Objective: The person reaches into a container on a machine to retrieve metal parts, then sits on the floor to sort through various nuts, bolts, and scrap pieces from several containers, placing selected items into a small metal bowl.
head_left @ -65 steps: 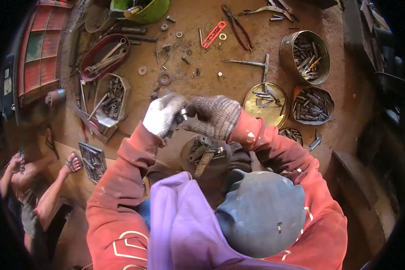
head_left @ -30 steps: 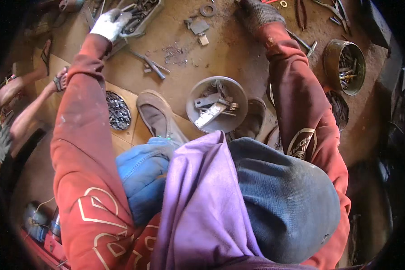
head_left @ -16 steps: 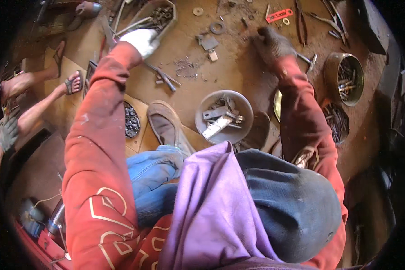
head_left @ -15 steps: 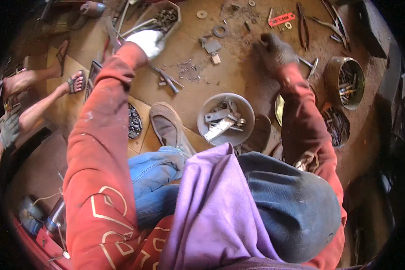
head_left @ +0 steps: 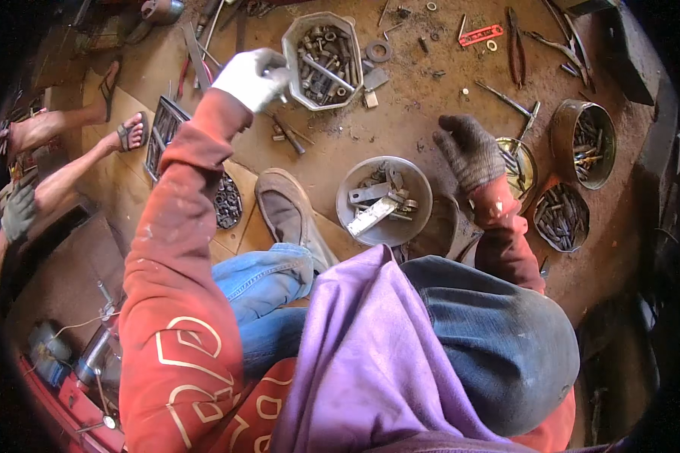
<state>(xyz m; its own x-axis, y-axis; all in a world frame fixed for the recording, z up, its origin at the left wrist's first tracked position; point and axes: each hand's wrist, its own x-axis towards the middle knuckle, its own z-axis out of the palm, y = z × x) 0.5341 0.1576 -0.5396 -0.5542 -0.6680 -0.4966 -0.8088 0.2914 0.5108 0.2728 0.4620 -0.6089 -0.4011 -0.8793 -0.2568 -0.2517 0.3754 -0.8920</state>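
My left hand (head_left: 249, 80), in a white glove, is beside the left wall of an octagonal metal container (head_left: 292, 84) of bolts and nuts. Its fingers curl in toward the thumb; a small greyish bit shows at the fingertips, too small to name. My right hand (head_left: 468, 151), in a dirty grey knit glove, hovers above the floor with loosely bent fingers apart and nothing in them. Between my shoes sits a round metal bowl (head_left: 343, 198) holding metal plates and brackets. Close to the right wrist is a yellowish round tin (head_left: 531, 175) with metal pieces.
A T-shaped tool (head_left: 533, 117), pliers (head_left: 515, 49) and a red flat piece (head_left: 481, 35) lie ahead right. Two tins of metal pieces, one tall (head_left: 564, 136) and one low (head_left: 538, 219), stand at right. A tray of nuts (head_left: 228, 202) is near my left shoe. Another person's foot (head_left: 132, 132) is at left.
The octagonal container has shifted right and nearer, and my left hand is now at its left wall. My right hand has drawn back toward me, uncovering the T-shaped tool.
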